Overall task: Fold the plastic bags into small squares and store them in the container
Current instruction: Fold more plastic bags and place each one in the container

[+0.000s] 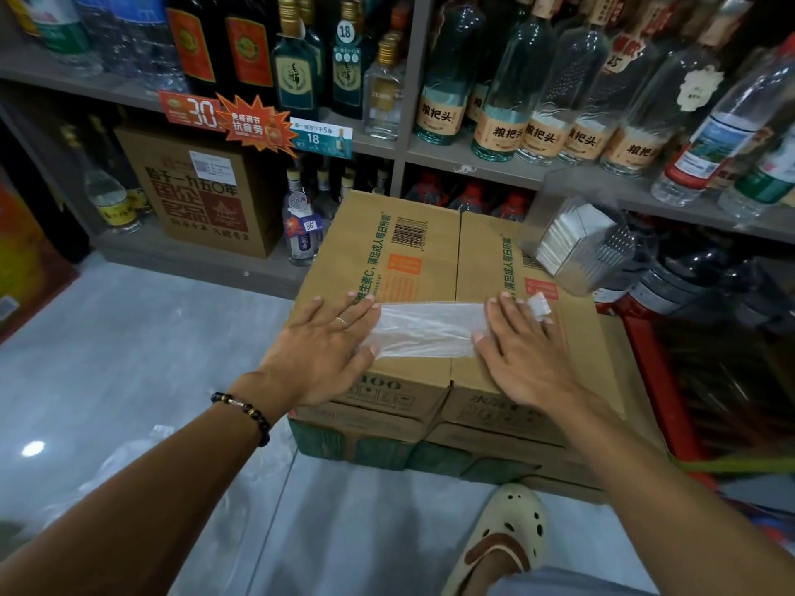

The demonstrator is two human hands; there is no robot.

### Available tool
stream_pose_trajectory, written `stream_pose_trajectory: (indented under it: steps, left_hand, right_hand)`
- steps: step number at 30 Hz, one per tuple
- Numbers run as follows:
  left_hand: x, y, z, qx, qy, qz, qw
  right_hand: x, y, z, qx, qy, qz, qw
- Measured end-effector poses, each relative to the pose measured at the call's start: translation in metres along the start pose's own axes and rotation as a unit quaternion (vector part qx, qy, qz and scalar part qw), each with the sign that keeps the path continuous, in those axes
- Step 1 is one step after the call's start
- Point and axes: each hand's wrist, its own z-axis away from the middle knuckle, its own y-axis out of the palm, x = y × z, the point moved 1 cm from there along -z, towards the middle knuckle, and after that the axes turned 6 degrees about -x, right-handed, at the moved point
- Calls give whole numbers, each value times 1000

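Two flat palms pin a clear plastic bag (423,329), already narrowed to a long strip, across the top of a cardboard box (413,251) that serves as the surface. The left hand (320,350) lies open on its left end, and the right hand (522,350), fingers straight, presses the other end. I'd smooth out the trapped air before the next crease. Further right, a clear container (589,247) holds what look like white folded squares.
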Motion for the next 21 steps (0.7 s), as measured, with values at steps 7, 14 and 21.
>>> stream_pose_trajectory:
  steps: [7, 14, 21]
  left_hand:
    - [5, -2, -3, 18, 0, 42, 999]
    - [7, -11, -6, 5, -3, 103, 995]
    - [-13, -24, 13, -119, 29, 95, 988]
  right_hand:
    - [4, -23, 12, -79, -83, -87, 990]
    - [11, -30, 20, -103, -171, -59, 978]
    - [10, -27, 18, -109, -178, -45, 977]
